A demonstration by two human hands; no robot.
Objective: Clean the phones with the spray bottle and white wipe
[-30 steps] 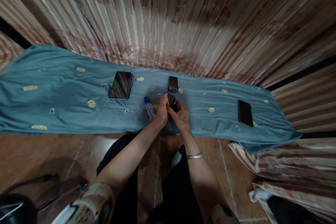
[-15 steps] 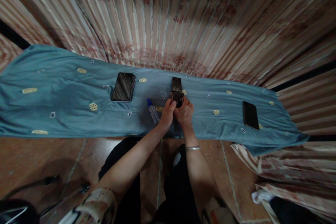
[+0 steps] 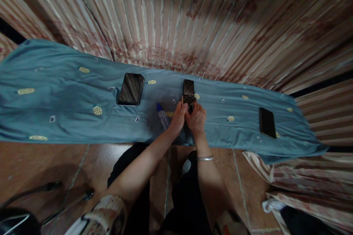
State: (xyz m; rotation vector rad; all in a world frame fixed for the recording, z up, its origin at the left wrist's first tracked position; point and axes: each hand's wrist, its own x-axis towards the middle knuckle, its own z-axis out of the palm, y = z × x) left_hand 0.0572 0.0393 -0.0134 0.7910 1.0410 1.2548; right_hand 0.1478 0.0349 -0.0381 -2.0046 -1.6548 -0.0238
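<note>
Both of my hands meet at the front middle of the cloth-covered table, around a small dark glossy object with two panels, which looks like an open flip phone (image 3: 189,88). My left hand (image 3: 178,114) grips its near panel from the left, thumb on top. On the right side, the fingers of my right hand (image 3: 196,116) are curled against the same panel. The far panel extends beyond my fingers; part of the near one is hidden under them. Just left of my left hand lies a clear marker-like tube with a blue cap (image 3: 162,115).
A larger dark glossy tablet-like device (image 3: 130,89) lies to the left. Over on the right is a black phone (image 3: 267,122). Blue patterned cloth (image 3: 68,95) covers the narrow table, with a pleated curtain (image 3: 165,18) behind it. A dark chair-like item (image 3: 16,220) stands at lower left.
The view has shifted slightly. My hands keep their hold on the flip phone, with only a slight change of finger position. The other things lie as before.
</note>
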